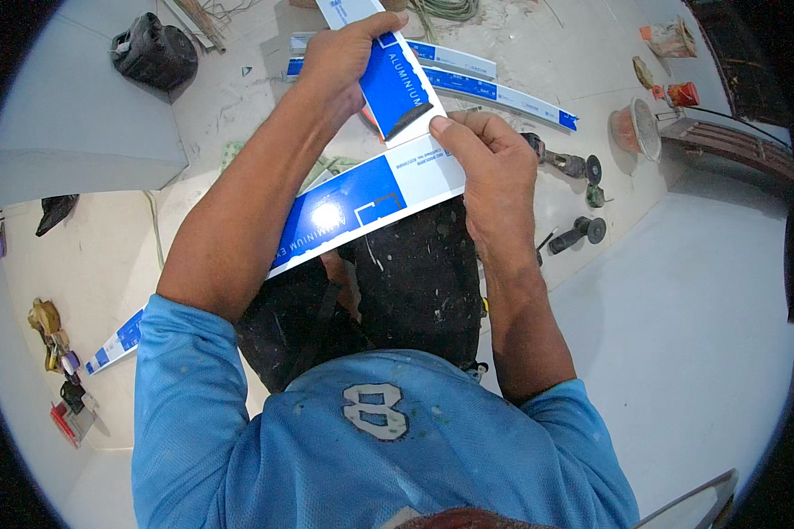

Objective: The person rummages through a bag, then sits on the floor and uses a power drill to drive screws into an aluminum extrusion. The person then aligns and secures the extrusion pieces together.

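My left hand (342, 63) is closed around a flat profile strip (395, 75) covered in blue and white film, the thumb lying across its upper part. This strip slants down to a second, longer profile strip (348, 212) with the same film, above my lap. Where the two meet at an angle, my right hand (496, 163) grips the corner, its thumb on top and its fingers partly hidden. A dark curved patch (408, 121) shows near the upper strip's end. The longer strip passes beneath my left arm and reappears on its far side.
More film-covered profiles (503, 93) lie on the floor ahead. To the right are an angle grinder (566, 164), another dark power tool (575, 234) and a bucket (635, 129). A black container (154, 55) stands at the upper left; small tools (72, 410) lie lower left.
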Demonstrator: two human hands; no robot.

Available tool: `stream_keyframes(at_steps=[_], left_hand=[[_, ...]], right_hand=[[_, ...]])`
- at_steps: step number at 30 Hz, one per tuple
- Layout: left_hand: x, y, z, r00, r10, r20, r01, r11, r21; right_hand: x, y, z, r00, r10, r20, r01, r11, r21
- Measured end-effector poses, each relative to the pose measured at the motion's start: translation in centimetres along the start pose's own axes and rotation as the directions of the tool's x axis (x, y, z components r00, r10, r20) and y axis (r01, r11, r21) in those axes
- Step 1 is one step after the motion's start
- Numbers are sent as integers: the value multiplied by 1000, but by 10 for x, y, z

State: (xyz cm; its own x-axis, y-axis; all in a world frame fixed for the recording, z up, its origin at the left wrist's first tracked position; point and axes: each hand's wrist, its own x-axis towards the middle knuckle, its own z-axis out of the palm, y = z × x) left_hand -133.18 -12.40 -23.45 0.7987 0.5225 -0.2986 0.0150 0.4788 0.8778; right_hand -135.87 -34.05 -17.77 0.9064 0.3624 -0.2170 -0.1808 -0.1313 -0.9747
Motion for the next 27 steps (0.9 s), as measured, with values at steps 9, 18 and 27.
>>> stream_keyframes(at_steps=[9, 18, 27], left_hand=[[-4, -2, 2, 999, -26, -40, 26, 1000, 2], [-2, -5, 0, 999, -21, -29, 22, 1000, 3], [1, -5, 0, 999, -27, -33, 27, 1000, -4]], right_hand=[[-3, -1, 1, 1000, -21, -9, 21, 1000, 15], [2, 5, 0, 999, -52, 2, 52, 997, 53], [3, 7, 1, 999, -26, 28, 21, 984, 177]])
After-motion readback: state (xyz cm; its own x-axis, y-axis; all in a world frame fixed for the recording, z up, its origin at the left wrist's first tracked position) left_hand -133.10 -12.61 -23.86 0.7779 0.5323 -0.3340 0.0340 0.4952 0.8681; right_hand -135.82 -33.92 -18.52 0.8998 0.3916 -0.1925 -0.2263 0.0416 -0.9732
